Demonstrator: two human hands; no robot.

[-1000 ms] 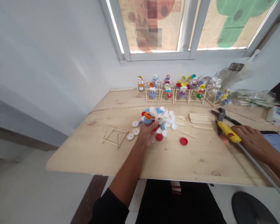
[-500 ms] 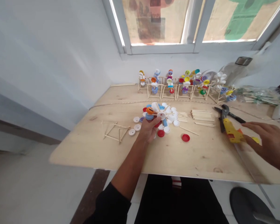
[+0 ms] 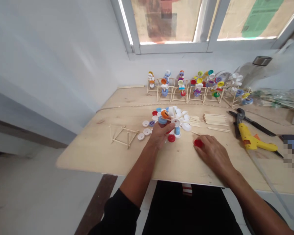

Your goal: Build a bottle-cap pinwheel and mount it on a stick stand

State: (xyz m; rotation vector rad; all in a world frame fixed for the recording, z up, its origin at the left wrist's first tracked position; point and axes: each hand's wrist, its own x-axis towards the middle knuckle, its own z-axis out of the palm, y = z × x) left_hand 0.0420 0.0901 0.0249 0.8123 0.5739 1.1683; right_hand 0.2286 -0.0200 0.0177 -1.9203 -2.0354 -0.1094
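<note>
A wheel of bottle caps and sticks is held in my left hand, above a pile of loose caps. White, blue and orange caps show on it. My right hand has its thumb and fingers around a red cap on the table. Loose white caps lie left of my left hand, and another red cap lies just below the wheel. A square stick frame stands farther left.
Finished cap wheels on stick frames line the back of the table. Stick bundles lie right of the pile. Farther right are pliers and a yellow glue gun. A cord crosses behind.
My right hand has moved left from the glue gun, which now lies released on the table, to the red cap and closed around it. My left hand still holds the wheel.
</note>
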